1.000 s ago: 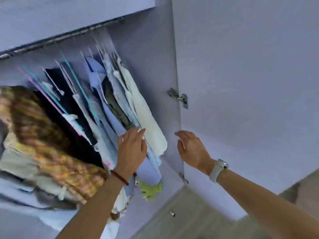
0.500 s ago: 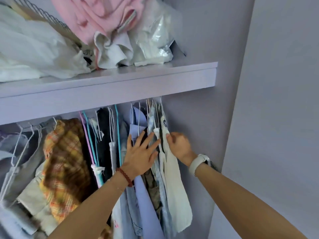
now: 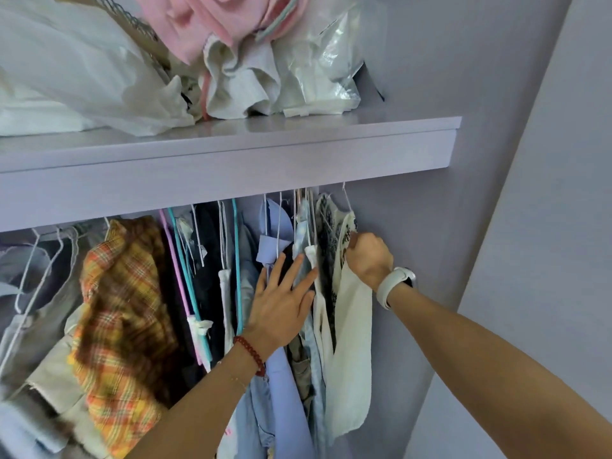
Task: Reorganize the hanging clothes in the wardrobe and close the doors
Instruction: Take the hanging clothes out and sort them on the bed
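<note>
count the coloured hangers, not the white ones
3: a pink hanger and a teal hanger side by side right of the plaid shirt, plus another teal one further right. Clothes may hide more.

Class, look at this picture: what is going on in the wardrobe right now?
A person is sorting clothes that hang under a shelf. The left hand lies flat and open against the blue garments, holding them aside. The right hand is closed on the top of a cream garment at the far right end, next to the wardrobe's side wall. Bags and pink cloth sit piled on the shelf.
</note>
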A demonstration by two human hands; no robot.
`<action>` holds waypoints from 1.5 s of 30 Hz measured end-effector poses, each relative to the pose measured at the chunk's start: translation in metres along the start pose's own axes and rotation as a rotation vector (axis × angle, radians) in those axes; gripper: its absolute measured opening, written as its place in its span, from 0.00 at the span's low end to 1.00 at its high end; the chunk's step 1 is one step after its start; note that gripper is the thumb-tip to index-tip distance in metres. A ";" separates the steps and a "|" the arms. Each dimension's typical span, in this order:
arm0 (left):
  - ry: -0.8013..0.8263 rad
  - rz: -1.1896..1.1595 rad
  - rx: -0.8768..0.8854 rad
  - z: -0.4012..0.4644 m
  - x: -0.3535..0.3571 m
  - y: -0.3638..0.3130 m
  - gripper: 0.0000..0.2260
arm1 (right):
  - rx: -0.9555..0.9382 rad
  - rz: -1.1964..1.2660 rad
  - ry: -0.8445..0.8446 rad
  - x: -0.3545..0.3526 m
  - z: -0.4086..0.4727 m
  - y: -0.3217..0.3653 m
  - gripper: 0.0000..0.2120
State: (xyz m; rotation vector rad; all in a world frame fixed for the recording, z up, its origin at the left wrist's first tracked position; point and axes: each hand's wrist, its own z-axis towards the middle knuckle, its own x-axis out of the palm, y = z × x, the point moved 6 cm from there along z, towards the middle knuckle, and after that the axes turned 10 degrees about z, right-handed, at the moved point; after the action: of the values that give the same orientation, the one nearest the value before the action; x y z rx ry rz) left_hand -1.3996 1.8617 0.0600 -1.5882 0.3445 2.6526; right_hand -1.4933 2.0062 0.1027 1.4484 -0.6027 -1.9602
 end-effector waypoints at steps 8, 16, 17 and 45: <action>0.061 -0.016 -0.037 0.005 0.016 0.007 0.20 | -0.002 0.055 -0.130 -0.032 -0.041 -0.015 0.16; -0.202 -0.344 0.129 -0.013 -0.010 -0.041 0.21 | -0.118 -0.080 -0.257 -0.035 -0.222 -0.086 0.09; -0.204 -0.379 0.182 -0.018 -0.011 -0.054 0.22 | -0.111 -0.120 -0.285 -0.041 -0.247 -0.095 0.10; 0.515 -0.607 1.409 -0.432 -0.050 -0.474 0.09 | 1.240 -0.424 -0.893 -0.113 -0.884 -0.145 0.10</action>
State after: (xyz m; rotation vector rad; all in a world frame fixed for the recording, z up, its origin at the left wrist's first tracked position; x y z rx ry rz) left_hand -0.9349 2.2398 -0.1751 -1.3541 1.1379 0.9441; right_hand -0.6556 2.1899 -0.1798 1.2158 -2.3785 -2.6954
